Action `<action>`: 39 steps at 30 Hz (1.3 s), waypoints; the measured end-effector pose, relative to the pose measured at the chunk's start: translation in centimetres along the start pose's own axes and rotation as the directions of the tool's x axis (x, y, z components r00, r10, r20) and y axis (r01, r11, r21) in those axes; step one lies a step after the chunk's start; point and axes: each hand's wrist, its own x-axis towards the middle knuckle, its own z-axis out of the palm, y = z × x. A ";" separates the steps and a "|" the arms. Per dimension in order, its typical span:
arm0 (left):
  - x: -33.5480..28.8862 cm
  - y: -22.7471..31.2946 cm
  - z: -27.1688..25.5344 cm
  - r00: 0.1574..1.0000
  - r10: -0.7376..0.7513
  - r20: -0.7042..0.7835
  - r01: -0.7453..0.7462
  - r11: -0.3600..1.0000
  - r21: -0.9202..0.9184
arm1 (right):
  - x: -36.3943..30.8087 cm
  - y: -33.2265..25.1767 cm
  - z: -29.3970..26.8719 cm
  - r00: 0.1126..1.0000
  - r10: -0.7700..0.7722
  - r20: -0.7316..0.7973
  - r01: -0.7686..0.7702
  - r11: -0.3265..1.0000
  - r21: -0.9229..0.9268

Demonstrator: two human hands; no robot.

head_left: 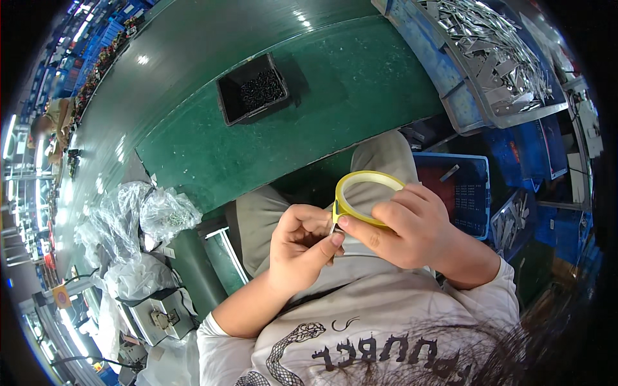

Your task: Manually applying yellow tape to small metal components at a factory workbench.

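My right hand (412,225) is closed round a roll of yellow tape (340,193), held above my lap with its ring tilted toward me. Its index finger points left and presses at the roll's near edge. Close against that edge, my left hand (299,248) pinches a small, thin silvery strip (333,227) between thumb and fingers. The fingertips of both hands almost meet there. Most of the strip is hidden by the fingers, and a small dark patch shows on the roll's left side.
On the green table stands a black bin (254,90) of small dark parts. A blue crate (476,96) of flat metal pieces is at the upper right, with a blue basket (484,193) below it. Clear plastic bags (168,215) lie at the left, above a metal device (161,315).
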 end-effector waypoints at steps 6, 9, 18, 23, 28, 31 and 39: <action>-0.1 -0.2 0.0 0.998 0.056 0.032 -0.054 0.998 -0.039 | 0.0 0.0 0.0 1.000 -0.005 -0.005 0.005 1.000 0.001; -0.1 -0.4 -0.2 0.996 0.071 0.054 -0.067 0.996 -0.065 | -0.1 -0.1 0.0 1.000 0.002 0.001 -0.002 1.000 0.017; -0.1 -0.6 -0.6 0.992 0.067 0.108 -0.042 0.976 -0.212 | -0.2 0.1 0.2 1.000 -0.014 0.013 0.014 1.000 0.009; -0.1 -0.8 -0.6 0.986 0.077 0.147 -0.041 0.972 -0.232 | -0.4 0.3 0.3 1.000 -0.013 0.009 0.013 1.000 0.011; -0.1 -0.5 -0.6 0.984 0.046 0.174 0.000 0.966 -0.259 | -0.4 0.3 0.5 1.000 -0.011 -0.009 0.011 1.000 0.015; -0.1 -0.4 -0.5 0.986 0.026 0.163 0.018 0.963 -0.267 | -0.5 0.4 0.5 1.000 -0.020 0.002 0.020 1.000 0.020; -0.2 -0.2 -0.3 0.984 -0.004 0.177 0.061 0.947 -0.316 | -0.6 0.5 0.7 0.998 -0.033 -0.047 0.035 0.999 0.027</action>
